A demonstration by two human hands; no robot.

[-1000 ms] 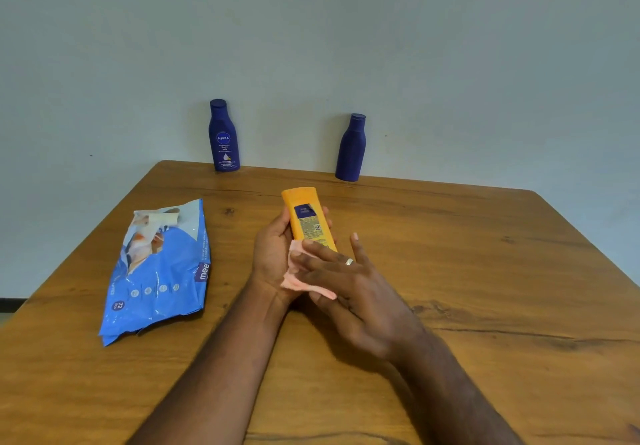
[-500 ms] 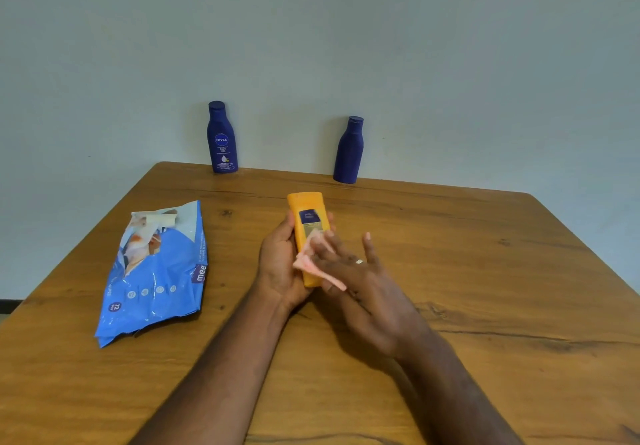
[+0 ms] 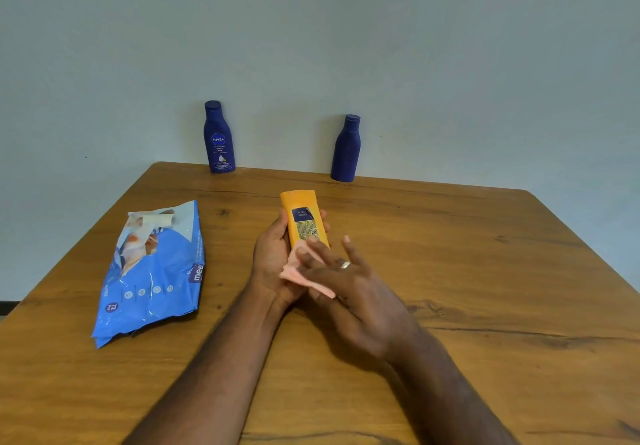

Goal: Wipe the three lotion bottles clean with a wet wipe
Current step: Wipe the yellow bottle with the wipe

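Gripping orange bottle from below, left hand curls round lower body — held above counter. Right hand, fingers straight, presses pink wipe on bottle's lower face. Likely light, stiff plastic, slick when wet; grip mid-body. Versus half second ago: wipe lower, label uncovered.

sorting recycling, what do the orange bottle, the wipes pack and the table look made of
Orange bottle: likely opaque plastic, smooth with a printed label. Wipes pack: thin glossy plastic film, crinkled and shiny. Table: wood or wood veneer, showing grain and knots.
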